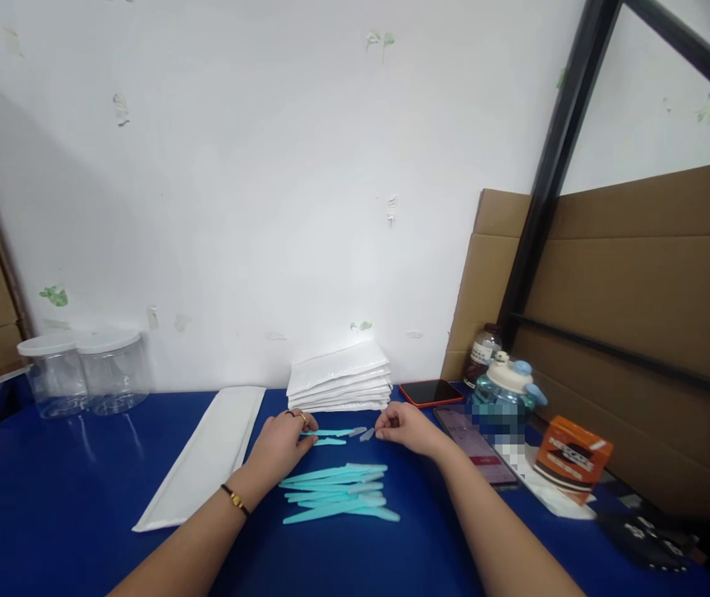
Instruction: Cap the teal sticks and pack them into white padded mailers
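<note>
My left hand (284, 444), with a ring and a bracelet, pinches the left ends of two turquoise sticks (333, 438) on the blue table. Just right of their tips lie small translucent caps (366, 434). Beside these, my right hand (400, 424) has its thumb and fingertips together; whatever they hold is too small to make out. Nearer to me, a loose pile of several turquoise sticks (339, 495) lies crosswise between my forearms. Behind my hands stands a stack of white padded envelopes (339, 377). A single white envelope (206, 460) lies left of my left hand.
Two clear jars (112, 373) with white lids stand at the back left. On the right are a red-edged phone (431, 392), a second phone (479, 448), a brown bottle (483, 352), a teal bottle (504, 385), an orange box (572, 460) and a black object (644, 539).
</note>
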`<state>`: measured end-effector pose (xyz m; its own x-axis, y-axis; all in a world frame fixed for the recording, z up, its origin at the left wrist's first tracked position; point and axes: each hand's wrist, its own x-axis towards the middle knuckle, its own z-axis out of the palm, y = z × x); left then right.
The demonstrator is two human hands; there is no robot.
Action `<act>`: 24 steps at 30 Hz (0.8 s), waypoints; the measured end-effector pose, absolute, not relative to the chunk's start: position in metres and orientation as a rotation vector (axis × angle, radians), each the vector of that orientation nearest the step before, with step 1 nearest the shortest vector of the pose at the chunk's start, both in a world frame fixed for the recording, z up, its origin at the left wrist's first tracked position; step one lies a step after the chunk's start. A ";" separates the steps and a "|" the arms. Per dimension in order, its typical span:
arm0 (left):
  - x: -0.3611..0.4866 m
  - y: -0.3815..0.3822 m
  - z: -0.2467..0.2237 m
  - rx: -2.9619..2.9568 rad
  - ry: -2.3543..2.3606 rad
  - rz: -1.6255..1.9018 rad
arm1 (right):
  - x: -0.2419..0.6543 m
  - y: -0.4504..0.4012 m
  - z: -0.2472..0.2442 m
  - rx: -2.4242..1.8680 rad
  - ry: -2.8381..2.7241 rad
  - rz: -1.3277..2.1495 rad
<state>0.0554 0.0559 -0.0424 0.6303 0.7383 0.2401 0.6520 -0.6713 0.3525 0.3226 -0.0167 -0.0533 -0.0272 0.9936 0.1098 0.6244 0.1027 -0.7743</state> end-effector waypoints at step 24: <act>0.053 0.060 -0.042 2.613 1.120 0.486 | 0.319 -0.016 -0.055 -1.623 -1.750 0.646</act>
<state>0.0526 0.0602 -0.0418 0.6474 0.7350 0.2016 0.6491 -0.6703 0.3597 0.3190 -0.0163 -0.0546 -0.0158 0.9910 0.1326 0.6672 0.1092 -0.7369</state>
